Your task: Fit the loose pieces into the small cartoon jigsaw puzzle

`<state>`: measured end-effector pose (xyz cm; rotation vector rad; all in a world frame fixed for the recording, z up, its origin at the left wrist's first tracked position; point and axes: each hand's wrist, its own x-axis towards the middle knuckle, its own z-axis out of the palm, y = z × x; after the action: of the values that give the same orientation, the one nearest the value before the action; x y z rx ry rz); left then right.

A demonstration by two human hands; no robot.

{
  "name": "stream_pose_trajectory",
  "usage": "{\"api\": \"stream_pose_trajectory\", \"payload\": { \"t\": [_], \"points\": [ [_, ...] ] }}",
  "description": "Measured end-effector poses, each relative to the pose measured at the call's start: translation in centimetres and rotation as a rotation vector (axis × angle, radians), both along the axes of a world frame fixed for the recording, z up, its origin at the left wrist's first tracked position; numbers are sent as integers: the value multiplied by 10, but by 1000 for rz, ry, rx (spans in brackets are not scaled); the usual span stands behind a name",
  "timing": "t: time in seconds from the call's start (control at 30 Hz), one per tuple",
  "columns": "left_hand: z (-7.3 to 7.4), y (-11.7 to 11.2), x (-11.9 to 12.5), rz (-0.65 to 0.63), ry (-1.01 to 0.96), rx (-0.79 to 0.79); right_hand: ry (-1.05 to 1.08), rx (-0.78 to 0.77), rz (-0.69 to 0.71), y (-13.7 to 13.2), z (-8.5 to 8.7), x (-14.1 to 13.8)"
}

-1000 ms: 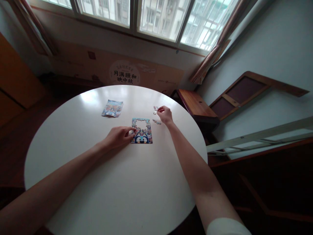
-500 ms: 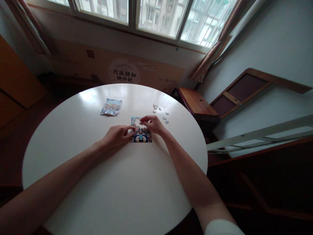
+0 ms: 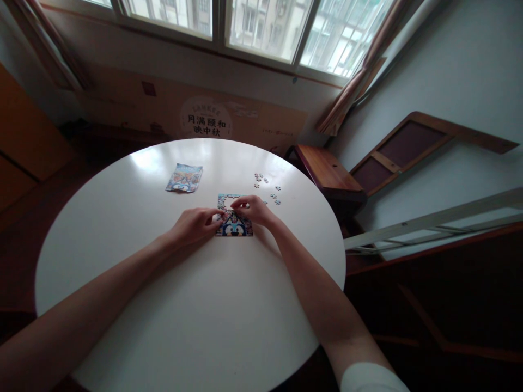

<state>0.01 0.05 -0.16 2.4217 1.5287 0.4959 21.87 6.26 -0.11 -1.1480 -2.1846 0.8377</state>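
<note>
A small, partly assembled colourful jigsaw puzzle (image 3: 237,227) lies near the middle of the round white table (image 3: 196,305). My left hand (image 3: 195,224) rests curled at the puzzle's left edge, its fingertips touching it. My right hand (image 3: 254,209) hovers over the puzzle's upper part with the fingers pinched together on a small puzzle piece. Several loose puzzle pieces (image 3: 267,188) lie scattered to the right and behind the puzzle.
A colourful printed packet (image 3: 184,178) lies flat on the table's far left side. Beyond the table's right edge stand a wooden bench (image 3: 327,171) and a leaning wooden frame (image 3: 412,147). Windows and a cardboard panel with printed characters (image 3: 204,122) run along the back.
My right hand came back from the loose pieces at the right to the puzzle, pinched on a piece, and now sits lower over its open gap. The left hand has stayed put.
</note>
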Motion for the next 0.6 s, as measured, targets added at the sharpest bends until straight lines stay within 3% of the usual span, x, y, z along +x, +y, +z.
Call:
{"api": "stream_pose_trajectory", "payload": {
  "t": [0.23, 0.6],
  "points": [
    [1, -1, 0, -8, -10, 9, -49, 116, 5, 2, -4, -1],
    [2, -1, 1, -8, 1, 3, -44, 172, 7, -1, -2, -3]
  ]
}}
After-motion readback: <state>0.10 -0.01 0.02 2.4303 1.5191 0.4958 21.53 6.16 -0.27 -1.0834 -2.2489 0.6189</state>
